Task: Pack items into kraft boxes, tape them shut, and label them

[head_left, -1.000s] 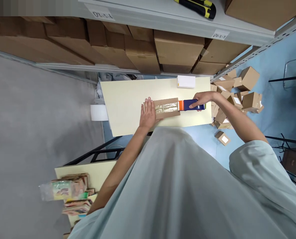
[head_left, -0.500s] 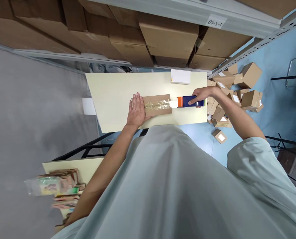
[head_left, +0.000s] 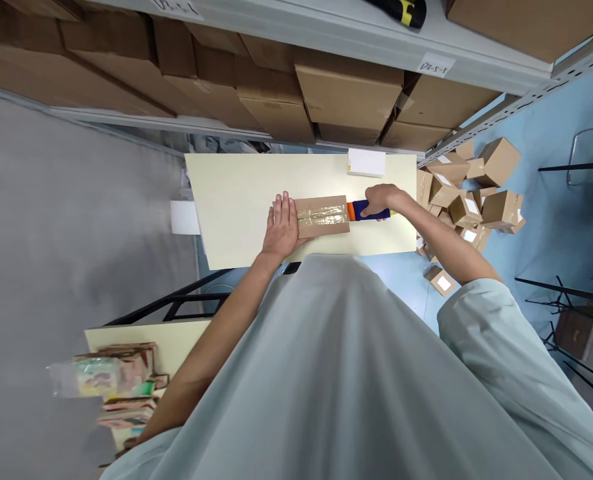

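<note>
The right hand [head_left: 382, 199] hides the rear of the tape dispenser [head_left: 360, 211], gripping it at one end of the cardboard box [head_left: 322, 217]. The left hand [head_left: 281, 228] lies open, fingers extended, pressing the opposite end on the table [head_left: 236, 200].

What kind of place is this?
Likely a warehouse packing station. Labelled metal shelves hold large cardboard cartons, small parcels with white labels lie heaped on the blue floor, and the right hand grips a tape dispenser at the end of a taped cardboard package on the table.
</note>
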Tool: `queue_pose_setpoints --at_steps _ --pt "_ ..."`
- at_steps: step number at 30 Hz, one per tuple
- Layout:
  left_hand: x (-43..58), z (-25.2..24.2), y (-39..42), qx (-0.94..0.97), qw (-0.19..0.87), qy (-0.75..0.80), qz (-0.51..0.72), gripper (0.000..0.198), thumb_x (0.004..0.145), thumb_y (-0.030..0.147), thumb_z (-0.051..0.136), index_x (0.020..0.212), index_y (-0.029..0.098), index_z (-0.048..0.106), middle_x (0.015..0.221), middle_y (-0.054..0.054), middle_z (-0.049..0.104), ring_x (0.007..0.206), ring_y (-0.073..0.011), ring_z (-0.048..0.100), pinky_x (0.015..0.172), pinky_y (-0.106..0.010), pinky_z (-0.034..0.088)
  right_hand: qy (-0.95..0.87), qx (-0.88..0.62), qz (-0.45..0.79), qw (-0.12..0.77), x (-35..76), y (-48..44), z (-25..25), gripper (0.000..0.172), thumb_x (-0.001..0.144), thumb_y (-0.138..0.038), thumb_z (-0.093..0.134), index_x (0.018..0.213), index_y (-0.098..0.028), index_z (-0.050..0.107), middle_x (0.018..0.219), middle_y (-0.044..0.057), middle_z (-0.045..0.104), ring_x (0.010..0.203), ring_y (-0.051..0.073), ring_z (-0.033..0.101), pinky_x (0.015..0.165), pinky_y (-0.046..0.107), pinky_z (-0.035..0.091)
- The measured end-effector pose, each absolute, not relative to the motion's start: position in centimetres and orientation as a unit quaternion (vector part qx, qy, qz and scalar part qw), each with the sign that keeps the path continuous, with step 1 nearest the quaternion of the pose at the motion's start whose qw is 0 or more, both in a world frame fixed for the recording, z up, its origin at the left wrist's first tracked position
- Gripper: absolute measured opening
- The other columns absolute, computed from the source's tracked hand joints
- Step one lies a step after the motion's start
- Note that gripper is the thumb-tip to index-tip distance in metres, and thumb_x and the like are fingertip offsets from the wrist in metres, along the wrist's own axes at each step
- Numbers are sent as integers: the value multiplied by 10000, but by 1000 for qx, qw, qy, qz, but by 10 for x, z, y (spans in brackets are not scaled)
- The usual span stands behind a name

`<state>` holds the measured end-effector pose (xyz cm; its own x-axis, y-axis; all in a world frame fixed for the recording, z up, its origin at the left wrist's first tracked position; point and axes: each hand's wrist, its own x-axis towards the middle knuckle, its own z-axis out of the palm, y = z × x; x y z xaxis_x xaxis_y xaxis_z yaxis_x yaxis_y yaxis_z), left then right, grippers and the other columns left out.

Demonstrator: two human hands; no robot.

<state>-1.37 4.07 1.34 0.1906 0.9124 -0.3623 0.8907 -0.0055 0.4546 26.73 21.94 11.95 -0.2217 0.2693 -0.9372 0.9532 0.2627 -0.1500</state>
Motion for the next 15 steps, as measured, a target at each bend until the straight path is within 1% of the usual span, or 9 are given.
queue_pose_setpoints --at_steps 4,6,8,11,15 --pt "-13 17 42 712 306 632 18 1430 895 838 725 1783 -81 82 1855 -387 19 1766 -498 -51 1416 -682 57 676 479 -365 425 257 209 131 307 922 -458 876 953 -160 807 714 81 805 833 305 828 822 359 597" --pt "-14 17 42 714 307 629 20 1403 913 829 709 1785 -77 89 1854 -387 27 1768 -494 -39 1413 -685 59 678 491 -343 427 252 202 136 309 922 -439 866 1031 -155 810 746 88 822 868 306 835 841 357 601" --pt "-14 17 41 716 306 626 30 1350 944 813 678 1789 -67 100 1856 -381 39 1770 -489 -26 1411 -686 69 675 503 -328 429 246 197 140 314 920 -422 861 1070 -151 811 748 91 826 889 304 839 860 354 606" --pt "-15 16 39 718 304 624 50 1291 980 788 643 1787 -69 113 1856 -379 56 1769 -494 -2 1409 -689 80 660 525 -322 430 239 191 145 270 912 -388 859 1046 -159 813 686 74 799 879 295 841 861 346 612" --pt "-15 15 37 719 303 622 56 1281 982 772 655 1778 -85 131 1852 -382 63 1768 -496 8 1412 -685 69 634 563 -318 423 232 185 146 229 884 -370 876 990 -179 809 564 43 721 857 311 839 858 358 620"
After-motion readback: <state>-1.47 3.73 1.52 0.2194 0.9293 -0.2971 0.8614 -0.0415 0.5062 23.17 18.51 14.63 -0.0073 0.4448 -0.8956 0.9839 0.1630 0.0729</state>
